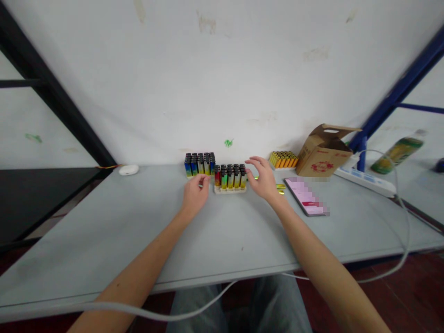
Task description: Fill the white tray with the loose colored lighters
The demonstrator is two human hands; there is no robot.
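Note:
Several lighters (230, 177) with black tops and coloured bodies, one red and others green to yellow, stand upright in a pale tray (230, 190). My left hand (196, 192) is just left of this tray, its fingers curled together. What they hold, if anything, is too small to make out. On the tray's other side, my right hand (262, 179) has its fingers apart and holds nothing visible; its fingertips are close to the end lighters. Behind my left hand stands a second group of lighters (200, 163), mostly blue to yellow. Shiny yellow batteries (280, 189) lie partly hidden beside my right wrist.
At the back right are a block of upright yellow-orange batteries (283, 160) and an open cardboard box (322, 155). A phone (305, 196) lies right of my forearm, near a white power strip (366, 180) and bottle (397, 151). A white case (128, 170) sits back left.

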